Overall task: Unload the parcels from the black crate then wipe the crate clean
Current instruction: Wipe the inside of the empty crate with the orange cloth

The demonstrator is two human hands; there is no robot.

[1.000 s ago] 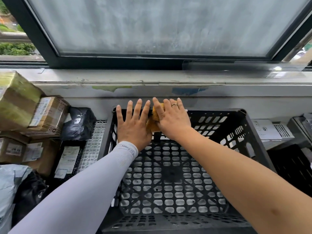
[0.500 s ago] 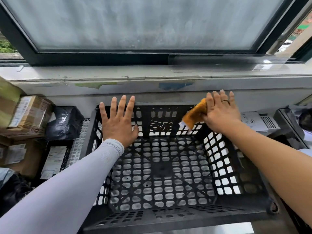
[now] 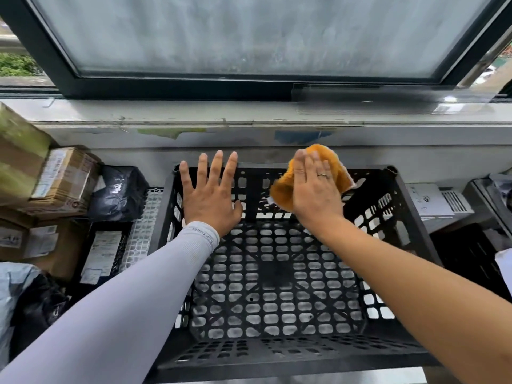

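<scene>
The black lattice crate [image 3: 399, 217] sits below the window sill with nothing inside it. My left hand [image 3: 212, 195] lies flat with spread fingers against the crate's far wall near its left corner. My right hand [image 3: 315, 189] presses an orange cloth [image 3: 285, 189] flat against the same far wall, right of centre, fingers straight. The cloth sticks out above and left of the hand. Unloaded parcels lie to the left: brown cardboard boxes [image 3: 66, 178] and a black plastic bag parcel [image 3: 119, 189].
More boxes [image 3: 36, 242], a flat black parcel with a label [image 3: 102, 253] and a grey bag [image 3: 13, 295] crowd the left. A white box [image 3: 432, 200] and another dark crate [image 3: 471, 256] stand to the right. The sill [image 3: 249, 112] and window rise directly behind.
My right hand carried the cloth from the middle of the far wall out to the right corner, then back toward the centre. My left hand stayed flat on the far wall.
</scene>
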